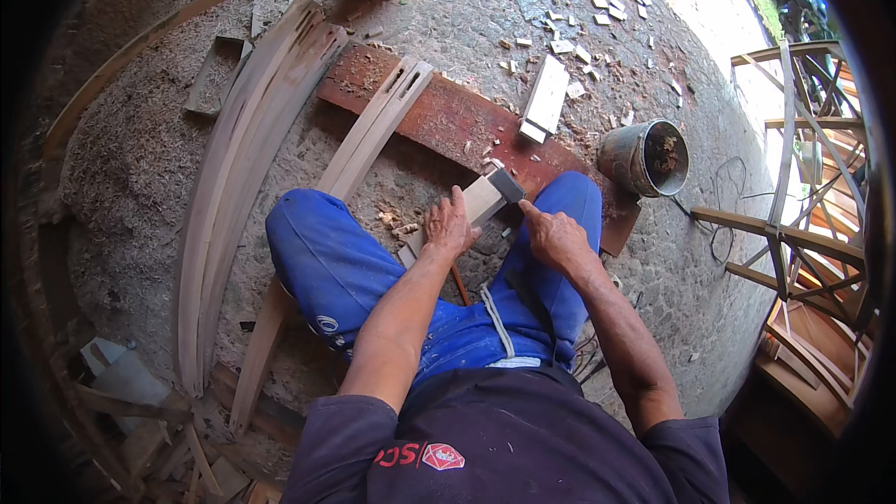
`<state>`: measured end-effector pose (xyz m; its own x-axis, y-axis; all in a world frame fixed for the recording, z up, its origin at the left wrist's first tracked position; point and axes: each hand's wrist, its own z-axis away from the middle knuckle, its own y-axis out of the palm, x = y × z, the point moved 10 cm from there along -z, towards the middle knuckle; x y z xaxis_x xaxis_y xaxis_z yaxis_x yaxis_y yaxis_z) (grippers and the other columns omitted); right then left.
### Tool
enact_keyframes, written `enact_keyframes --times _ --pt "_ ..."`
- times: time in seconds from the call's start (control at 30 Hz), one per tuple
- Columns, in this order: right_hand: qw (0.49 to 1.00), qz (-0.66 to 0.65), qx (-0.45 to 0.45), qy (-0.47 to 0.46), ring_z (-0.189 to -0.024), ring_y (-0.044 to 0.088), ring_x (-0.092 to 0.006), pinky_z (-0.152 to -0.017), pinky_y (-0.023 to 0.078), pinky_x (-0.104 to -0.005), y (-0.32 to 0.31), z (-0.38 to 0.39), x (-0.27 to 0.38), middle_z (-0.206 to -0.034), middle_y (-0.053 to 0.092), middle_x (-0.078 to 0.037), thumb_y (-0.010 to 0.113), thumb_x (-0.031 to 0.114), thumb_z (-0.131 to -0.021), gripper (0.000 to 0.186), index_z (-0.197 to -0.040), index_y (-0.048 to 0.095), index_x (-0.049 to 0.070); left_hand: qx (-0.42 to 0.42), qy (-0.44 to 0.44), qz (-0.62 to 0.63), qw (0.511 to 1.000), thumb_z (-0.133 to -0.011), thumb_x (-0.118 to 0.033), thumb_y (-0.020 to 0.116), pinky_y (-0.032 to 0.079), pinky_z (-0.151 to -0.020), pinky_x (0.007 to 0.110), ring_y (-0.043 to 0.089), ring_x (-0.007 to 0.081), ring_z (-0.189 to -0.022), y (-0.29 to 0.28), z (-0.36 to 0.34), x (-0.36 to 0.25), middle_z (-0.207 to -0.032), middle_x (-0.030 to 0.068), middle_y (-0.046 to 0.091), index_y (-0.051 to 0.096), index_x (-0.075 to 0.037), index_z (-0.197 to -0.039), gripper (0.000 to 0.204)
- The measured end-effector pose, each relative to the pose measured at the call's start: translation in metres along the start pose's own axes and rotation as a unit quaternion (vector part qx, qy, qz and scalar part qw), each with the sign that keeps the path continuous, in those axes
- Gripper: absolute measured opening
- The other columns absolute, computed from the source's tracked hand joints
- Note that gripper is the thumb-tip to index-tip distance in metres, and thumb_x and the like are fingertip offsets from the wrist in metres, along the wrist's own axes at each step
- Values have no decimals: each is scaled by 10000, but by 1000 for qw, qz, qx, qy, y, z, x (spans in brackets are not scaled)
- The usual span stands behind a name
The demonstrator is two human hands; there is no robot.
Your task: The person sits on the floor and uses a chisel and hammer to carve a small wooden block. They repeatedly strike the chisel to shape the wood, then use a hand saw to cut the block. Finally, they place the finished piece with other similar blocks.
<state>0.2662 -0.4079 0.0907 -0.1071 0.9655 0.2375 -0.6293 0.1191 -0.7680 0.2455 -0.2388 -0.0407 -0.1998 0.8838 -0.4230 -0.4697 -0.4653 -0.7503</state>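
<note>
— Two hands on one thing, is that right?

— Nearly. The left hand [450, 224] lies flat on the wooden block [478, 201], fingers together and curled over its near end, pressing it down between the knees. The right hand [553, 235] is closed around a handle, forefinger stretched out along it, and the dark hammer head [507, 184] sits at the far end of the block.

— Which way does the block run?

— Its long axis goes from the lower left, under the left palm, up and to the right, toward the hammer head. So the free end lies ahead of the left fingers and just left of the right forefinger.

— Which hand is nearer that end?

— The right one; the left holds the near end only. Whether the hammer head touches the wood I cannot tell.

— What lies around it?

— A rusty red plank [448, 117] crosses behind the block, a long slotted slat [373, 126] runs beside the left knee, and a metal bucket [646, 159] stands well to the right on the chip-strewn ground.
</note>
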Motion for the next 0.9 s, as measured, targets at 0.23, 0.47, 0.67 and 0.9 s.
enact_keyframes --times 0.23,0.47,0.67,0.9 --pt "971 -197 -122 -58 -954 721 -438 -858 554 -556 -3 -6 -20 -997 737 -257 513 262 -1037 449 -1461 535 115 12 28 81 996 -762 -315 791 509 -972 533 613 462 -1130 -9 3 -1 -1202 289 610 375 19 -1423 849" --pt "752 -642 -147 13 -457 428 -55 -405 352 -229 2 8 -70 -623 480 34 573 351 -1058 497 -1464 511 70 -181 25 669 721 -969 -498 604 535 -773 369 686 240 -903 -54 4 15 -1030 94 714 670 -32 -1092 486" --pt "712 -690 -129 28 -412 399 -64 -367 330 -248 0 7 -67 -586 439 40 576 357 -1056 492 -1457 511 80 -2 -160 895 417 -960 -691 534 579 -813 349 689 235 -1093 36 -21 -11 -1297 129 657 558 -39 -1334 752" --pt "762 -630 -149 -3 -431 424 -71 -387 350 -254 -9 16 -63 -608 466 35 565 344 -1050 481 -1450 529 79 -215 -90 242 942 -794 -453 836 488 -1004 510 564 351 -1263 -2 2 -5 -1356 182 586 497 -38 -1364 782"
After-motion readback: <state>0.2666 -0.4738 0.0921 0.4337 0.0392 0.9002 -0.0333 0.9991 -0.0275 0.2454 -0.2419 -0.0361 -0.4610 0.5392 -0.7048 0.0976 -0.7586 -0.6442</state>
